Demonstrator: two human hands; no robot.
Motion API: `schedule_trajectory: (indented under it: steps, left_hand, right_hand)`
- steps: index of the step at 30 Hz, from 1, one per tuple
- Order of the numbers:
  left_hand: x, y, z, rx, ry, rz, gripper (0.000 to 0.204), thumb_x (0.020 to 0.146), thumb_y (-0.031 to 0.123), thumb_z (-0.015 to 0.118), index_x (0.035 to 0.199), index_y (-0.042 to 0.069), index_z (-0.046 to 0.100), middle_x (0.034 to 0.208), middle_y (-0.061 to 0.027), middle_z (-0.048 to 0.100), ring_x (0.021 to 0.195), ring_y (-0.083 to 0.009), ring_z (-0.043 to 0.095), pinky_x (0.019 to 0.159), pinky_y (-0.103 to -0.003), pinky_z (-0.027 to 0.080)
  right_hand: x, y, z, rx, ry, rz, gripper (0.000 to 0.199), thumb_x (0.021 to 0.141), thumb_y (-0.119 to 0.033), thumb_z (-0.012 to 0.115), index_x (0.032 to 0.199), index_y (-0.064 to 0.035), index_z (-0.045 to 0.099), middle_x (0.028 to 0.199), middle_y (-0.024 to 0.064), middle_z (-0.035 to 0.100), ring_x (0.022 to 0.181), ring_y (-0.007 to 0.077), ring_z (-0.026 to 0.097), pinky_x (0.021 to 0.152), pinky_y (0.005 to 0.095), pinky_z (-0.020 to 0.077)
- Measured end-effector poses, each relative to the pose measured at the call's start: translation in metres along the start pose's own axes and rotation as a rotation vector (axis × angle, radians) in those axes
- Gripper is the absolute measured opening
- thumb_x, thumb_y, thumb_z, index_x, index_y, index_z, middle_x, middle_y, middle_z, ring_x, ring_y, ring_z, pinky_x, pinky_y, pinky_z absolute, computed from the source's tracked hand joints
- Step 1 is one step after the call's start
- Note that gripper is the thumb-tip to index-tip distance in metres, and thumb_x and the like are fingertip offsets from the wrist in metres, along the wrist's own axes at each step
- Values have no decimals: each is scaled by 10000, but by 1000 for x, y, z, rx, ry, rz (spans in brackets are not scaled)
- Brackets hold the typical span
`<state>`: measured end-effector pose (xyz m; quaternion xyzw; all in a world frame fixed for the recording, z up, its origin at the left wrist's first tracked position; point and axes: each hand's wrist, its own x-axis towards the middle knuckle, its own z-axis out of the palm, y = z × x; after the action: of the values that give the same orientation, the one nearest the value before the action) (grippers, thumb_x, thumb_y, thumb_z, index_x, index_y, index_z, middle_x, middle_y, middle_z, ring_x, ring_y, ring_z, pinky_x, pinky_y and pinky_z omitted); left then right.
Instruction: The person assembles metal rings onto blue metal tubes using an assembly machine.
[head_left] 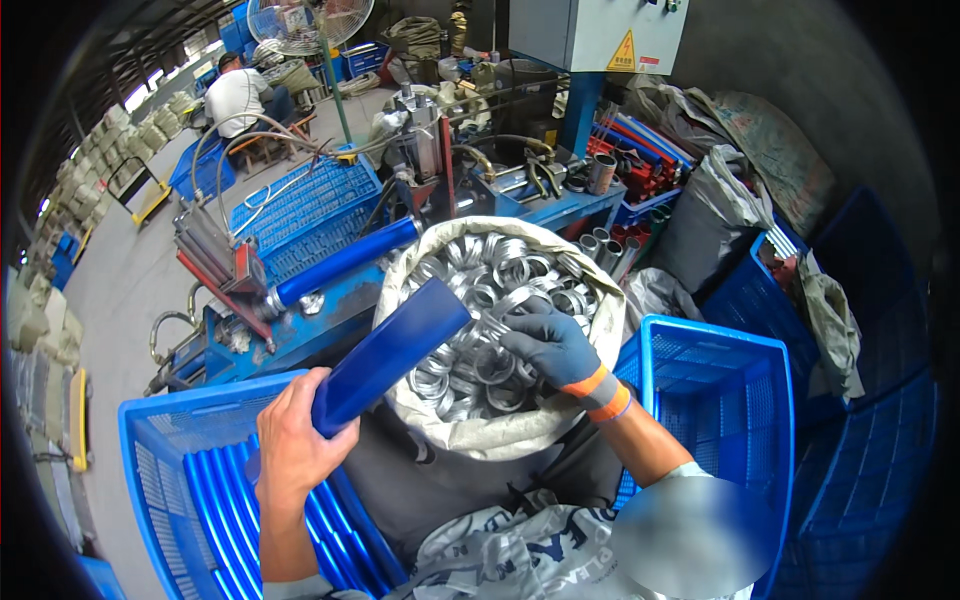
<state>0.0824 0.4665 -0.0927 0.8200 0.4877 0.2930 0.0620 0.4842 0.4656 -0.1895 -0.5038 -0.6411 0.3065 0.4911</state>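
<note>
My bare left hand (293, 432) is wrapped round the lower end of a shiny blue tube (393, 350), which slants up and to the right. The tube's upper end overlaps the left part of an open white woven sack (500, 440). Loose silvery metal rings (492, 365) fill the sack. Over them is my right hand (556, 348), in a dark grey glove with an orange cuff. Its fingers are closed on a metal ring (515, 300), partly hidden by the glove.
A blue crate (190, 392) at my left holds several blue tubes; another blue crate (715, 338) stands at my right. Ahead, a blue machine bench (350, 308) carries another blue tube (345, 265). A control box hangs beyond. A person (238, 98) sits at the far left.
</note>
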Motion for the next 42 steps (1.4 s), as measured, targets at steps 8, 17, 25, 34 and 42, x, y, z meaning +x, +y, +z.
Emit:
schedule_trajectory:
  steps: [8, 17, 25, 34, 42]
  left_hand:
    - [1, 4, 0, -11, 5, 8, 564, 799, 162, 938, 1314, 50, 738, 1147, -180, 811, 1031, -437, 802, 912, -507, 640]
    - [0, 6, 0, -15, -25, 47, 540, 774, 148, 925, 1283, 76, 759, 1063, -154, 774, 957, -415, 778, 852, -504, 621]
    - [2, 3, 1, 47, -123, 110, 590, 732, 164, 924, 1300, 99, 776, 1053, -125, 776, 975, -381, 786, 867, -477, 622]
    - [-1, -2, 6, 26, -144, 99, 611, 720, 171, 926, 1309, 91, 786, 1055, -132, 778, 970, -389, 791, 871, -471, 630]
    - [-1, 1, 1, 13, -166, 113, 650, 702, 181, 914, 1333, 81, 791, 1022, -147, 762, 946, -402, 770, 865, -488, 617]
  right_hand:
    - [-2, 2, -11, 85, -88, -56, 474, 929, -115, 969, 1363, -6, 814, 1458, 129, 714, 1351, 220, 696, 1162, 348, 543]
    - [0, -33, -5, 445, -102, 24, 1092, 873, -60, 969, 1797, 6, 392, 1687, 126, 586, 1525, 212, 591, 1319, 383, 439]
    - [1, -21, -3, 727, -122, -18, 1136, 913, -36, 917, 1848, -6, 273, 1720, 130, 565, 1515, 235, 606, 1297, 427, 466]
    - [-14, -27, 7, 746, -174, 220, 712, 1049, 28, 718, 1732, 47, 516, 1590, 128, 700, 1423, 190, 670, 1209, 368, 536]
    - [-16, -25, 5, 775, -229, 204, 886, 959, 89, 848, 1754, 77, 455, 1645, 158, 648, 1473, 227, 637, 1248, 402, 506]
